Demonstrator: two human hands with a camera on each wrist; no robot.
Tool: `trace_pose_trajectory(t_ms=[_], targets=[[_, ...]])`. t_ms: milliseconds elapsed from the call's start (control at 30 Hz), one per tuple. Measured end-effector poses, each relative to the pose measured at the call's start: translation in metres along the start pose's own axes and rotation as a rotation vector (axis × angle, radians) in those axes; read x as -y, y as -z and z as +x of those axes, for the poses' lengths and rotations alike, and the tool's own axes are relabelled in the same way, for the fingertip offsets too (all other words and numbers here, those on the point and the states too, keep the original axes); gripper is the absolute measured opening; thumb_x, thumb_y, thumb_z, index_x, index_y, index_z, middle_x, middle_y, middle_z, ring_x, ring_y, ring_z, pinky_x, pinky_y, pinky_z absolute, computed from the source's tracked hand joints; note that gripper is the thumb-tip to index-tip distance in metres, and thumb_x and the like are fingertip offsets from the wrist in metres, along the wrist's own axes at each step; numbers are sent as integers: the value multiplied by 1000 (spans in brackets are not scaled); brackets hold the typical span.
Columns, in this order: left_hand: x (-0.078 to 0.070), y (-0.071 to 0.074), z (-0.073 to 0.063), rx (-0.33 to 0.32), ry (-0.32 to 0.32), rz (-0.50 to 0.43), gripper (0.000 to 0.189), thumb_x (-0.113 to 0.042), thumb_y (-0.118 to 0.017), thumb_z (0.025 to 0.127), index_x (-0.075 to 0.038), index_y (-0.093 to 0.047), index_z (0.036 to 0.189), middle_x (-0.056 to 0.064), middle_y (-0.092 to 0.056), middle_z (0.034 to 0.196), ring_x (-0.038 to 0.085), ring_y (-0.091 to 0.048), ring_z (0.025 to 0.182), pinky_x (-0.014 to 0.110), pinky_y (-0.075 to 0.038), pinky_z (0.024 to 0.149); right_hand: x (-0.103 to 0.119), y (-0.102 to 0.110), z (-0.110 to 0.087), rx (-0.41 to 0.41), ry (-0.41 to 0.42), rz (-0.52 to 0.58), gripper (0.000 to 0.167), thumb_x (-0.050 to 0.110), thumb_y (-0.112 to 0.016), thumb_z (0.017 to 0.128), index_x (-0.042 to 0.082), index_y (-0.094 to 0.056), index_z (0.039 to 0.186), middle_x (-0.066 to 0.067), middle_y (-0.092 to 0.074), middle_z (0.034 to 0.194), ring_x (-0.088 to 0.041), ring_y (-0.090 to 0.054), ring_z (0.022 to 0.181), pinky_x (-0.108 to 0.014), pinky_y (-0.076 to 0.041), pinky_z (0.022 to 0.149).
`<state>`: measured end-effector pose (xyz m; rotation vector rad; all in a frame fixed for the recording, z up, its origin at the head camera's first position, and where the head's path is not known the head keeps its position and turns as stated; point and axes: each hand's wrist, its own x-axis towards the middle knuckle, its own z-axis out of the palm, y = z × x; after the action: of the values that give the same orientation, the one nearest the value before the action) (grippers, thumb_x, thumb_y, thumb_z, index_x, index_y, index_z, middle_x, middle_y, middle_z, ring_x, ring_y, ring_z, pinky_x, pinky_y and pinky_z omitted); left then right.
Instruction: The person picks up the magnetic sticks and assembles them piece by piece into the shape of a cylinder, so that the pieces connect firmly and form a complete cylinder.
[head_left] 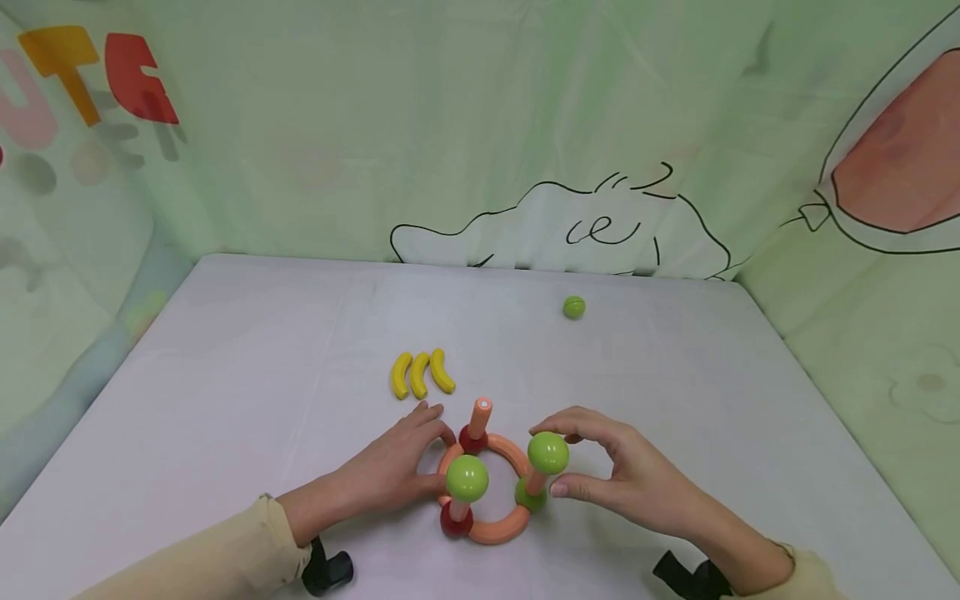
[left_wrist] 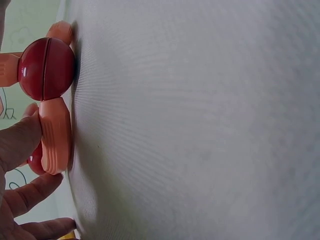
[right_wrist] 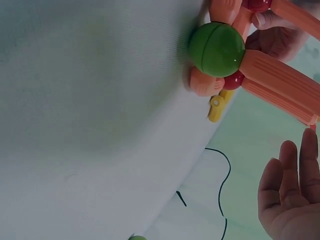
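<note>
A toy ring of curved orange rods [head_left: 501, 531] joined by red balls [head_left: 456, 518] and a green ball [head_left: 530, 494] lies on the table. Three short rods stand up from its joints; two carry a bright green ball [head_left: 467, 478] on top, while the far rod [head_left: 482, 415] is bare. My left hand [head_left: 401, 462] holds the ring's left curved rod [left_wrist: 55, 135] between thumb and fingers. Around the right upright, my right hand [head_left: 626, 471] has its thumb and index finger spread beside the top green ball [head_left: 548, 453]; whether they touch it is unclear.
Three yellow banana-shaped curved pieces [head_left: 419, 375] lie side by side beyond the ring. A loose green ball [head_left: 574, 307] sits near the table's far edge. Printed fabric [head_left: 480, 125] hangs behind the white-covered table [head_left: 247, 358].
</note>
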<state>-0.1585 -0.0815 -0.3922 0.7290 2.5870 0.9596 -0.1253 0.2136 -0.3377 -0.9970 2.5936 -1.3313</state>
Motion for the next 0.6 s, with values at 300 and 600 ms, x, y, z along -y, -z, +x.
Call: trace_pose_trajectory(t_ms=[300, 600], targets=[[1, 0, 0, -3, -6, 4, 33, -27, -82, 87, -11, -64, 111, 25, -42, 157, 48, -28, 152, 64, -35, 117, -16, -9, -3, 44, -40, -5, 34, 20, -81, 87, 21, -67, 118, 12, -70, 112, -5, -62, 109, -25, -52, 94], [0, 1, -1, -2, -5, 4, 36, -27, -82, 86, -10, -66, 113, 25, -42, 157, 48, -28, 152, 65, -35, 117, -24, -19, -4, 65, -24, -11, 21, 17, -82, 86, 26, -68, 98, 11, -70, 103, -6, -62, 105, -25, -53, 96]])
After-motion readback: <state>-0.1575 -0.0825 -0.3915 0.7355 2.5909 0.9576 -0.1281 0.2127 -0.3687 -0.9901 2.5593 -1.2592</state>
